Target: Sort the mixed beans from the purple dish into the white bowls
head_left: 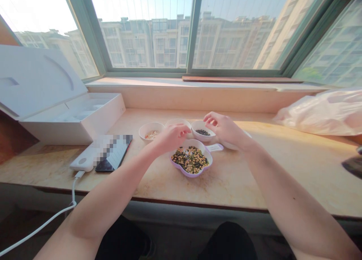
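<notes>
A lilac flower-shaped bowl (181,169) on the stone sill holds mixed yellow, green and dark beans. Behind it stand three small white bowls: the left one (147,129) with pale beans, the middle one (175,122) partly hidden, the right one (198,136) with dark beans. My left hand (171,136) hovers over the lilac bowl's far rim, fingers pinched together by the middle bowl; what they hold is too small to see. My right hand (223,129) is over the right bowl, its fingers curled in a pinch.
An open white box (70,118) with raised lid sits at the left. A white power bank (85,160) with a cable and a phone (113,158) lie beside it. A plastic bag (325,111) lies at the right. A window runs behind.
</notes>
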Demonstrator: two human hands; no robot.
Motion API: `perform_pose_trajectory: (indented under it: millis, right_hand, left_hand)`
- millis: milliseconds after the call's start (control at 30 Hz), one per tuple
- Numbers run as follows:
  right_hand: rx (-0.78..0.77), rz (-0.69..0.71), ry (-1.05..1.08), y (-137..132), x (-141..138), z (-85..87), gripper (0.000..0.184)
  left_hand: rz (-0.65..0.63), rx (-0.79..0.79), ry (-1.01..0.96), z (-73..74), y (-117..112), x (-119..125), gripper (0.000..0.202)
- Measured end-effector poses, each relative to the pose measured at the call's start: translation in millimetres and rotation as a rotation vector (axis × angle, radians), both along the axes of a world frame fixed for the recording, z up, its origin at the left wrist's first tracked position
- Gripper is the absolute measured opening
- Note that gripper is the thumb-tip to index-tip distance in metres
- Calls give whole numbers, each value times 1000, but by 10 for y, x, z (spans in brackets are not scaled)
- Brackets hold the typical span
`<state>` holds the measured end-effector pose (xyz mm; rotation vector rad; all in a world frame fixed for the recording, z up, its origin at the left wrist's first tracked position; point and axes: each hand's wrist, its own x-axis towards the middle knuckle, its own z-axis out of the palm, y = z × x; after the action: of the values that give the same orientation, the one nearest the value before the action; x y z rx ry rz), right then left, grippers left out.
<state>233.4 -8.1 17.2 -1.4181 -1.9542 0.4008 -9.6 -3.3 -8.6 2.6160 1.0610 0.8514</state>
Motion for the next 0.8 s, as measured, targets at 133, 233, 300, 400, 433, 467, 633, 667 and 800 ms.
perform_pose_trajectory:
  millis: [133,233,300,400,433,467,633,667,800]
  right_hand:
    - [104,-157,-321,120,353,61,19]
    - [1,-251,-474,194,582,65,27]
    - [-109,-306,-540,237,694,52,28]
    - [-245,-333,-590,293,795,23,25]
    - [-273,-330,-594,309,813,13,25]
    - [-298,-324,-595,323,825,2,24]
    - [-400,-251,-619,357,834,-57,10]
    - [-426,-235,-622,355,831,-69,7]
    - [-492,-177,-604,340,832,-104,11]
  left_hand:
    - [-217,-96,265,33,-129,31,19]
    - [-308,-163,379,44,-194,51,20]
    - [-329,-189,412,49,-219,66,27]
    - [-345,-193,437,65,-234,92,30]
    - [-347,-193,446,73,-235,100,27]
    - [-349,-195,457,82,-234,106,22]
    - [-359,-211,493,107,-218,115,15]
    - [-355,-218,492,102,-213,113,17]
    - [-356,-235,436,52,-200,107,27]
